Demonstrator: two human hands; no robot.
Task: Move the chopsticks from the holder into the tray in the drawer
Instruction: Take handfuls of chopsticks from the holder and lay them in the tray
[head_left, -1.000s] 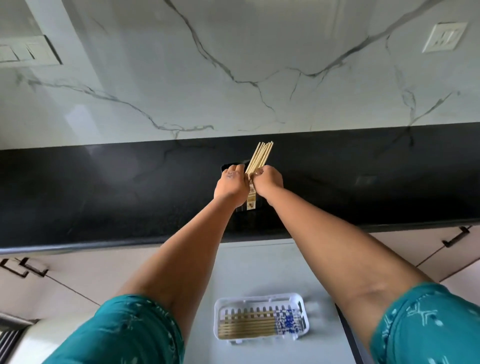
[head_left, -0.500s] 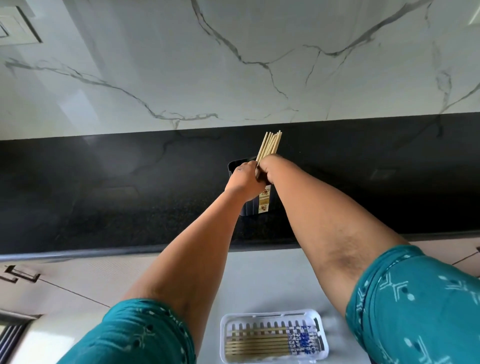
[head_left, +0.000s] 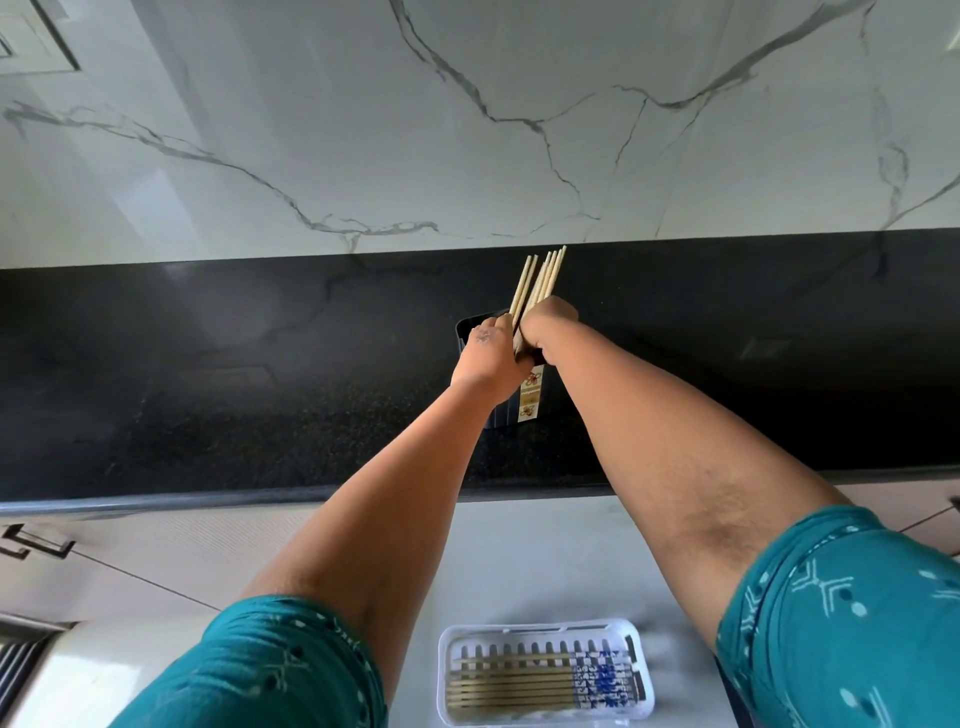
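Note:
A dark holder (head_left: 511, 408) with a patterned label stands on the black counter. Several pale wooden chopsticks (head_left: 540, 278) stick up out of it, fanned slightly. My right hand (head_left: 545, 325) is closed around the bundle just above the holder's rim. My left hand (head_left: 488, 358) presses against the holder's top and the chopsticks from the left; its fingers are partly hidden. Below, a white slotted tray (head_left: 545, 675) lies in the open drawer with several chopsticks lying flat in it, their blue-patterned ends to the right.
The black counter (head_left: 260, 389) runs across the view under a white marble wall (head_left: 467, 130). The open drawer's pale floor (head_left: 545, 561) lies under my arms. Cabinet fronts with dark handles (head_left: 36, 543) sit at the left.
The view has shifted slightly, so the tray sits more fully in frame. Both hands stay at the holder; the chopstick bundle has spread a little at the tips.

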